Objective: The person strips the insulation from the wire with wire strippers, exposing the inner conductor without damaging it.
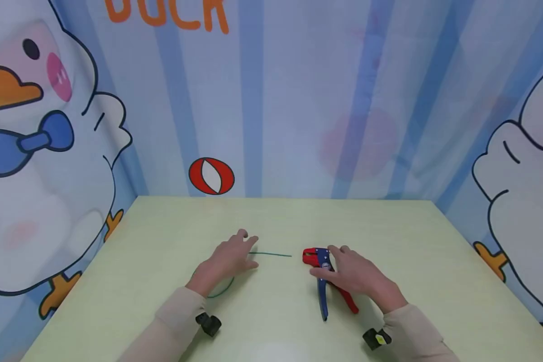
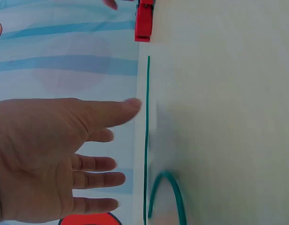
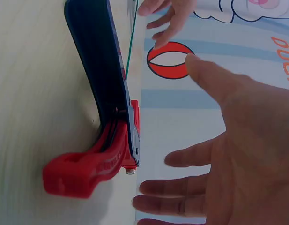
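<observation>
A thin green wire lies on the table, its straight end pointing right toward a wire stripper with one red and one blue handle. Over the wire hovers my left hand, fingers spread and holding nothing. In the left wrist view a loop of the green wire rises below the thumb side. My right hand is above the wire stripper, thumb and fingers extended. The right wrist view has a gap between that hand and the tool's handles. Part of the wire is hidden under the left hand.
The pale yellow table ends at a blue striped backdrop with duck drawings on it. A small black camera is strapped at each wrist, the left one and the right one.
</observation>
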`<state>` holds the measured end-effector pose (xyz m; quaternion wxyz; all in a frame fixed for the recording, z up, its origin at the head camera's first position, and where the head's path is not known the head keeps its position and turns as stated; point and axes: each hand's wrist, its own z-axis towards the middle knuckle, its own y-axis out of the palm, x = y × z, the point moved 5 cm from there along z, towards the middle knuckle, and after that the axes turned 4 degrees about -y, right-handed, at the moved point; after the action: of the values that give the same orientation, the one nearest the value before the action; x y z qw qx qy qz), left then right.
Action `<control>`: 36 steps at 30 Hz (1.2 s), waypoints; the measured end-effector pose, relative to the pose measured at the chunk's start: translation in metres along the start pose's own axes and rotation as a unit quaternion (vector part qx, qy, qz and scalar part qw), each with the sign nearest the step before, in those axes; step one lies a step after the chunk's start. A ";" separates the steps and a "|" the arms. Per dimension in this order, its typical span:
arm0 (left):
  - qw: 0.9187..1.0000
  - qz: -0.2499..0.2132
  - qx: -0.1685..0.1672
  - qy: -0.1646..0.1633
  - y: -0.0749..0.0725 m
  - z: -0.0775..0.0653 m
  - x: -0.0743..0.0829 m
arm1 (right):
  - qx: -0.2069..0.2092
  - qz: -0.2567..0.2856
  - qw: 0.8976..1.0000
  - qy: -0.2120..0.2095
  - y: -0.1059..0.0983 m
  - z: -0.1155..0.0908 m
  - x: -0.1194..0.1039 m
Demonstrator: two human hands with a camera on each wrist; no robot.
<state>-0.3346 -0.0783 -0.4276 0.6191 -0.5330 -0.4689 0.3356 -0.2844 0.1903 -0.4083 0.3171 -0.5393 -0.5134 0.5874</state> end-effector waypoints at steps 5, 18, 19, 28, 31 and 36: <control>0.999 -0.022 -0.018 0.016 0.003 0.010 0.015 | -0.021 0.003 0.999 0.027 0.006 0.001 -0.002; 0.996 -0.080 -0.013 0.036 0.011 0.019 0.026 | -0.035 0.013 0.998 0.051 0.015 0.004 0.003; 0.996 -0.077 -0.009 0.036 0.012 0.019 0.026 | -0.036 0.016 0.998 0.052 0.015 0.005 0.003; 0.998 -0.049 0.029 0.016 0.015 0.019 0.030 | -0.038 0.067 0.994 0.073 0.022 0.004 0.009; 0.998 -0.040 0.039 0.017 0.015 0.020 0.031 | -0.049 0.086 0.992 0.085 0.024 0.003 0.011; 0.998 -0.032 0.048 0.018 0.015 0.023 0.031 | -0.052 0.107 0.988 0.099 0.024 0.003 0.013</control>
<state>-0.3451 -0.0392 -0.4356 0.6626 -0.4933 -0.4579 0.3286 -0.2857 0.1951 -0.4357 0.2732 -0.6623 -0.4485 0.5344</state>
